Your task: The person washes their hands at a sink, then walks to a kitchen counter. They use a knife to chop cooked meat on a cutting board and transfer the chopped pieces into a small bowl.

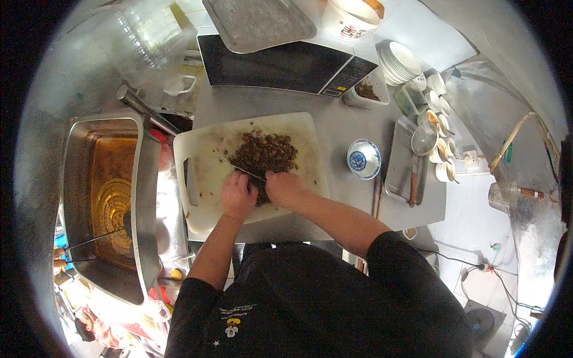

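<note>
A heap of dark brown chopped food (264, 150) lies on a white plastic cutting board (206, 179), with loose crumbs around it. My right hand (284, 190) grips a knife at its handle end, and the thin edge of the knife blade (241, 168) points up and left across the near side of the heap. My left hand (238, 194) rests beside the blade on the near side, its fingers curled at the food; whether it holds any of it is hidden. Some of the food shows between my two hands.
Behind the board stands a microwave oven (273, 65) with a metal tray (262, 22) on top. Rightward are a blue-and-white bowl (364, 159), chopsticks, a steel tray (391, 179) with a strainer (424, 139), and several small cups. A deep steel basin (150, 206) stands left.
</note>
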{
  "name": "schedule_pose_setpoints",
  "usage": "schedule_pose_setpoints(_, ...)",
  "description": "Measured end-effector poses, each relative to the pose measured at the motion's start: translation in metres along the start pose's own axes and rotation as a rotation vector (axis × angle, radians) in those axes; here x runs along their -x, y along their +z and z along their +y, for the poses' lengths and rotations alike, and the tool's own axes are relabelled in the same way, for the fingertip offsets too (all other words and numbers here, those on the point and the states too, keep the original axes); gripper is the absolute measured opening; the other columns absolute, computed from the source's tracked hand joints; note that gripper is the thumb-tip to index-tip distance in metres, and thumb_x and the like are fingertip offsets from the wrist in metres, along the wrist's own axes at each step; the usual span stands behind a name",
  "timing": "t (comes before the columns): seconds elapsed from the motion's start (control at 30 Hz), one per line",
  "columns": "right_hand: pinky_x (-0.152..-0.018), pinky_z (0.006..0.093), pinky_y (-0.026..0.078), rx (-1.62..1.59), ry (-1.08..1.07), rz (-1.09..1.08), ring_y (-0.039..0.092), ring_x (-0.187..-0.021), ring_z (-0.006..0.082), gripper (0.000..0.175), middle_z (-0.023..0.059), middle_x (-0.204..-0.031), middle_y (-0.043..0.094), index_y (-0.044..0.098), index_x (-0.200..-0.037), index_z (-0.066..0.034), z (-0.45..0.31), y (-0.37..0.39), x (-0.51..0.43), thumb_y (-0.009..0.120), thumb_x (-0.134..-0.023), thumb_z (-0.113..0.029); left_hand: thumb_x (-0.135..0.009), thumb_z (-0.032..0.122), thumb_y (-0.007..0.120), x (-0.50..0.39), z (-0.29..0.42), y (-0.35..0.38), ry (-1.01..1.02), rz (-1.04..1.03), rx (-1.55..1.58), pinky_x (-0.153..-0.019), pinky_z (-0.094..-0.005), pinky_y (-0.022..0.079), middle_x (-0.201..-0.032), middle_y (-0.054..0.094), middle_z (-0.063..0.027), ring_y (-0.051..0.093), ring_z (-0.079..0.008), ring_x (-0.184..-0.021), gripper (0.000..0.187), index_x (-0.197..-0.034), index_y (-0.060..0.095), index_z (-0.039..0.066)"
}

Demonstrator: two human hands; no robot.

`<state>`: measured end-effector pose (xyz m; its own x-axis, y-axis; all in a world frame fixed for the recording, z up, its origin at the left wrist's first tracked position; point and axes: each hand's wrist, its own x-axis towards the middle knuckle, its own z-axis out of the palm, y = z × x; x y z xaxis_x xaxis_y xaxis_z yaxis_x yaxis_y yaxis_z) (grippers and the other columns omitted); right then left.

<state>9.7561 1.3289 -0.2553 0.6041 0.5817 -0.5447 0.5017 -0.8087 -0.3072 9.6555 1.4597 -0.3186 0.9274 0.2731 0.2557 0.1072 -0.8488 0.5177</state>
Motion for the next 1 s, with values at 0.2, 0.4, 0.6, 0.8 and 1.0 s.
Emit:
schedule_pose_setpoints(0.2,-0.072,0.0511,0.054,0.128,-0.022,-0.118,0.069,-0.084,0.0381,0.023,0.0195,-0.086,0.069,0.062,-0.099,-0.0032,0.020,-0.025,0.040,0.051,-0.088,-0.020,-0.072,0.010,0.064,0.012,0.001,-0.002,-0.025,0.231,0.102,-0.081,-0.0465,0.047,-0.097,0.058,-0.0150,0.055,-0.0365,-0.091,0.026,-0.096,0.058,0.004)
schedule_pose_setpoints(0.4,-0.073,0.0517,0.054,0.020,-0.040,-0.063,0.068,-0.084,0.0395,0.023,0.0215,-0.087,0.069,0.062,-0.099,-0.0027,-0.001,-0.003,0.021,0.049,-0.089,-0.019,-0.072,0.010,0.064,0.013,0.002,0.000,-0.015,0.041,0.070,-0.082,-0.0466,0.047,-0.098,0.057,-0.0158,0.055,-0.0374,-0.093,0.028,-0.098,0.057,0.003)
schedule_pose_setpoints(0.6,-0.072,0.0517,0.054,0.092,-0.101,-0.067,0.068,-0.080,0.0398,0.022,0.0217,-0.085,0.069,0.063,-0.098,-0.0027,0.012,-0.016,0.032,0.051,-0.087,-0.017,-0.071,0.010,0.065,0.022,0.007,-0.006,-0.029,0.241,0.124,-0.081,-0.0457,0.048,-0.095,0.057,-0.0157,0.056,-0.0364,-0.091,0.026,-0.096,0.058,0.004)
schedule_pose_setpoints(0.8,-0.069,0.0513,0.054,0.131,-0.103,-0.088,0.069,-0.078,0.0394,0.021,0.0216,-0.081,0.068,0.063,-0.096,-0.0030,0.014,0.003,0.038,0.054,-0.085,-0.018,-0.072,0.009,0.066,0.032,0.007,0.001,-0.077,0.023,0.038,-0.080,-0.0459,0.049,-0.099,0.057,-0.0171,0.056,-0.0375,-0.092,0.027,-0.097,0.058,0.003)
schedule_pose_setpoints(1.0,-0.070,0.0531,0.054,0.060,-0.093,-0.043,0.068,-0.081,0.0402,0.020,0.0219,-0.082,0.068,0.063,-0.095,-0.0038,0.000,-0.003,0.028,0.054,-0.085,-0.019,-0.072,0.009,0.067,0.038,0.007,-0.001,-0.042,0.177,0.073,-0.078,-0.0461,0.049,-0.097,0.056,-0.0170,0.056,-0.0370,-0.089,0.024,-0.093,0.059,0.004)
